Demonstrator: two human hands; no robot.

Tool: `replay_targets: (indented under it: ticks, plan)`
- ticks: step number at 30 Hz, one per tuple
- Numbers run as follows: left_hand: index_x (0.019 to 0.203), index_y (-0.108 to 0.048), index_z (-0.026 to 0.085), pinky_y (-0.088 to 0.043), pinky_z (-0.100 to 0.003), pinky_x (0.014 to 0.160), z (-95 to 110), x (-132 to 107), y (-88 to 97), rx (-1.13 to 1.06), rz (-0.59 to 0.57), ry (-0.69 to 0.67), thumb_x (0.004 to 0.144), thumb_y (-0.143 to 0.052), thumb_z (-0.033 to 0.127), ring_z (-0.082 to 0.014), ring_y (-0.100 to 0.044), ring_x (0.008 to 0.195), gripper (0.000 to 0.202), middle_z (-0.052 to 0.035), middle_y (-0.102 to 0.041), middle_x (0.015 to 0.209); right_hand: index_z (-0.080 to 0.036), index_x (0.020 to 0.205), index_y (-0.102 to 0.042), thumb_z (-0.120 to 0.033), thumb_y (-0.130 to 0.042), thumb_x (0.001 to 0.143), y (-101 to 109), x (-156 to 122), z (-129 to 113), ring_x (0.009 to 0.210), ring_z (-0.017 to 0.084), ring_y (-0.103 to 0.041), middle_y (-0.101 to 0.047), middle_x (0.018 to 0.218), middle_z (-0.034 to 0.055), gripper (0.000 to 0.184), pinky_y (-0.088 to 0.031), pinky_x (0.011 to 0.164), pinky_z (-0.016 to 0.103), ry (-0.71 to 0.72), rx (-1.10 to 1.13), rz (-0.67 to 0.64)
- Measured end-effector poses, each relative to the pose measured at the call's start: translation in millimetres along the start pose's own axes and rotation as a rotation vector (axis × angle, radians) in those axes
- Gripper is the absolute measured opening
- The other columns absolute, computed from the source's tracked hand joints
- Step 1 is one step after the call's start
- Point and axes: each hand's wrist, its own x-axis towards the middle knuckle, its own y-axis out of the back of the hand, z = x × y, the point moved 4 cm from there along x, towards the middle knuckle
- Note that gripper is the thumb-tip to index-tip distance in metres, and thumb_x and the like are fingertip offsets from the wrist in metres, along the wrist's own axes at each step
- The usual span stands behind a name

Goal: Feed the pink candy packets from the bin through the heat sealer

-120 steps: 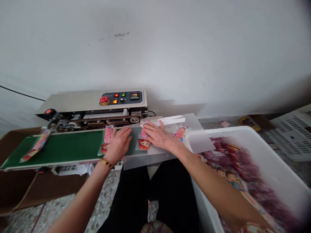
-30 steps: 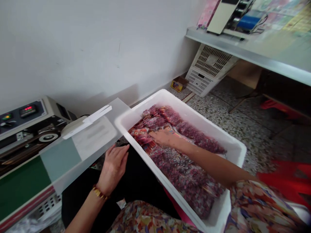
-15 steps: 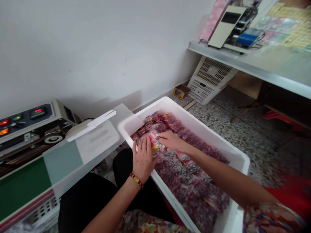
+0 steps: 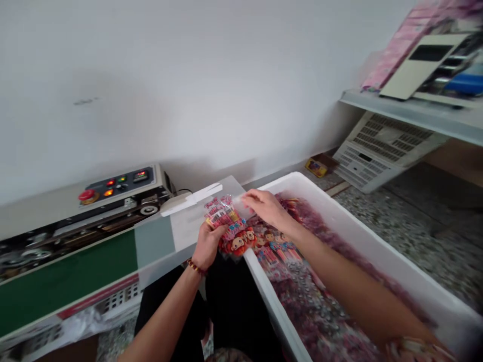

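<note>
Bunch of pink printed packets [image 4: 231, 223] near the white bin's [image 4: 272, 301] corner, over the translucent sheet [image 4: 155, 246]. Left hand [image 4: 209, 245] pinches their left edge, thumb across the front. Right hand [image 4: 267, 207] just beside, fingers loosely bent; cannot tell whether it grips anything. Green belt [image 4: 75, 276] farther left.

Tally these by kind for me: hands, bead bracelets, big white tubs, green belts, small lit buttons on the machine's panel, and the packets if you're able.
Hands: 2 (left hand, right hand)
Bead bracelet: 1
White tub: 1
Green belt: 1
Lit buttons: 3 (red button, green button, orange button)
Total: 8, leaving out the packets, which overlap too much to count.
</note>
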Motion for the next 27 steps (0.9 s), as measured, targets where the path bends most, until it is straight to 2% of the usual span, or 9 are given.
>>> replay_targets:
  ticks: [2,4,8,11,15,17,22,25,27]
  plan:
    - [0.098,-0.068,0.013,-0.054,-0.028,0.070,6,9,21.3,-0.064,0.056,0.028,0.068,-0.080,0.028,-0.0177,-0.068,0.072,0.036,-0.0049,-0.075,0.088,-0.021,0.108,-0.068,-0.040,-0.068,0.087,-17,21,10,0.093,0.018,-0.070,-0.074,0.110,0.0059,0.028,-0.055,0.081,0.030,0.052,-0.023,0.023]
    - [0.105,-0.066,0.015,-0.054,-0.029,0.072,11,18,40.2,-0.091,0.114,0.014,0.062,-0.082,0.026,-0.0180,-0.069,0.076,0.047,-0.0052,-0.076,0.095,-0.023,0.126,-0.061,-0.036,-0.072,0.084,-45,43,20,0.102,0.020,-0.069,-0.071,0.124,0.0079,0.045,-0.054,0.086,0.032,0.066,0.024,-0.101]
    - [0.121,-0.059,0.018,-0.055,-0.034,0.085,18,41,71.0,0.021,0.137,-0.057,0.067,-0.077,0.029,-0.0213,-0.070,0.094,0.058,-0.0074,-0.073,0.114,-0.024,0.136,-0.055,-0.025,-0.074,0.079,-87,81,21,0.100,0.021,-0.069,-0.073,0.114,0.0042,0.061,-0.053,0.088,0.034,0.082,-0.090,-0.108]
    - [0.132,-0.053,0.019,-0.053,-0.042,0.098,25,59,94.1,0.282,0.132,-0.155,0.074,-0.072,0.031,-0.0272,-0.065,0.115,0.062,-0.0111,-0.068,0.128,-0.022,0.138,-0.053,-0.028,-0.073,0.081,-102,100,6,0.101,0.022,-0.069,-0.074,0.112,0.0044,0.060,-0.051,0.089,0.033,0.034,-0.246,-0.051]
    - [0.146,-0.041,0.008,-0.040,-0.056,0.113,32,59,126.3,0.823,0.450,-0.287,0.080,-0.069,0.029,-0.0372,-0.048,0.137,0.074,-0.0252,-0.051,0.147,-0.023,0.136,-0.053,-0.036,-0.062,0.092,-118,104,-14,0.112,0.026,-0.067,-0.072,0.119,0.0084,0.047,-0.049,0.091,0.035,-0.026,-0.513,-0.031]
    - [0.146,-0.043,0.008,-0.039,-0.058,0.113,31,48,129.5,1.077,0.524,-0.340,0.089,-0.061,0.031,-0.0386,-0.045,0.139,0.064,-0.0263,-0.046,0.151,-0.023,0.132,-0.055,-0.039,-0.057,0.095,-125,99,-20,0.114,0.027,-0.067,-0.070,0.122,0.0096,0.040,-0.049,0.092,0.036,-0.002,-0.624,0.001]
    - [0.137,-0.058,0.021,-0.040,-0.055,0.112,19,20,117.6,1.468,0.300,-0.425,0.098,-0.052,0.032,-0.0339,-0.046,0.140,0.041,-0.0129,-0.053,0.152,-0.021,0.128,-0.057,-0.048,-0.054,0.097,-125,90,-21,0.113,0.029,-0.066,-0.064,0.128,0.0150,0.041,-0.051,0.090,0.037,0.047,-0.804,0.063]
    - [0.136,-0.059,0.021,-0.038,-0.057,0.113,21,15,130.9,1.568,0.330,-0.366,0.097,-0.054,0.030,-0.0356,-0.043,0.143,0.040,-0.0129,-0.054,0.152,-0.017,0.140,-0.052,-0.046,-0.057,0.096,-122,90,-25,0.119,0.032,-0.063,-0.058,0.138,0.0192,0.053,-0.050,0.096,0.042,0.109,-0.865,0.055]
    - [0.134,-0.061,0.020,-0.040,-0.057,0.111,23,14,145.1,1.588,0.355,-0.332,0.097,-0.054,0.030,-0.0364,-0.043,0.142,0.038,-0.0131,-0.055,0.151,-0.015,0.147,-0.047,-0.038,-0.057,0.096,-126,90,-31,0.130,0.034,-0.055,-0.050,0.150,0.0205,0.057,-0.044,0.105,0.047,0.251,-0.900,0.040]
